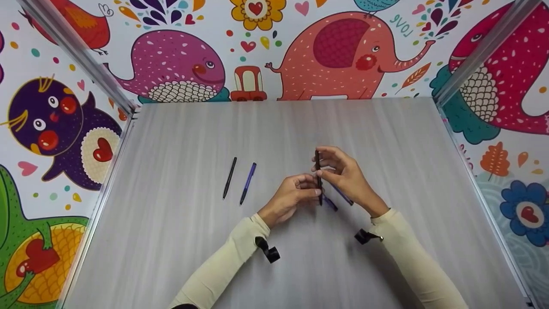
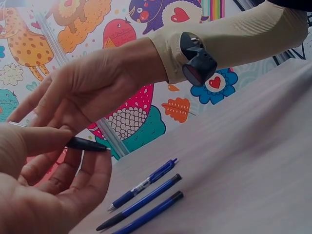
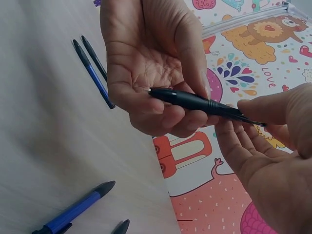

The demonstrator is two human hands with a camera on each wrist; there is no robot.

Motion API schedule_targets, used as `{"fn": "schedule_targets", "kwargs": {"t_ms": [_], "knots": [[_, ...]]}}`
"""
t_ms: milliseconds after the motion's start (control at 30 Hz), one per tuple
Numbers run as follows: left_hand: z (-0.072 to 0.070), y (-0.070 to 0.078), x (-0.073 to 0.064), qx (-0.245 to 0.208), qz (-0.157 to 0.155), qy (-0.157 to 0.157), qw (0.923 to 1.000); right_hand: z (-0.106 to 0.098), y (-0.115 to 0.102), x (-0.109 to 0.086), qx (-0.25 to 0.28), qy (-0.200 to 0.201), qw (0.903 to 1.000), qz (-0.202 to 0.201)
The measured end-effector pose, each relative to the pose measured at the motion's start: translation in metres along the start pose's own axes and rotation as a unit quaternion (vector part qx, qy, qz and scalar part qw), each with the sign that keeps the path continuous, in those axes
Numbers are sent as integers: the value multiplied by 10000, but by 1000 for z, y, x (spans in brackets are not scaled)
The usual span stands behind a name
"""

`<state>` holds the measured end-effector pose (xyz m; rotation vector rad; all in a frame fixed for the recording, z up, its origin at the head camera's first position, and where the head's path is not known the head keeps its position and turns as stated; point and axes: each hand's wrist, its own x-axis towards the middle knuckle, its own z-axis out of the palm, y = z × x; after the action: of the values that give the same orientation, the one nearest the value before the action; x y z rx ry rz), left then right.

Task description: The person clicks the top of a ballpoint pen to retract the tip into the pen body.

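A black pen [image 1: 318,165] is held between both hands above the table. My left hand [image 1: 291,198] pinches its lower part; in the right wrist view the left thumb lies on the dark barrel [image 3: 190,100], with the fingers under it. My right hand [image 1: 349,178] grips the other end between thumb and fingers. On the table below the hands lie blue pens [image 1: 342,194]; the left wrist view shows three, one with a clear section [image 2: 142,186]. Further left in the head view lie another black pen [image 1: 229,178] and a blue pen [image 1: 248,183], side by side and apart.
A grey wood-grain table [image 1: 180,240] spreads under the hands. Metal frame posts [image 1: 85,60] and printed cartoon panels [image 1: 339,56] enclose its back and sides. Small black cameras [image 1: 268,249] are strapped to both sleeved wrists.
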<state>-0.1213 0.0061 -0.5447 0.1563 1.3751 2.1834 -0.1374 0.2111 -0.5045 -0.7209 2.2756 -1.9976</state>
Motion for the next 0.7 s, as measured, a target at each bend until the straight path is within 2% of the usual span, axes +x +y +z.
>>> {"fn": "schedule_targets", "kwargs": {"t_ms": [333,700], "knots": [[4,-1,-3,-78,146,118,9998,-1,1,2,21,9,9999,104],[3,-2,-4,-144,135,66,9998,0,3,1,5,16,10000,90]]}}
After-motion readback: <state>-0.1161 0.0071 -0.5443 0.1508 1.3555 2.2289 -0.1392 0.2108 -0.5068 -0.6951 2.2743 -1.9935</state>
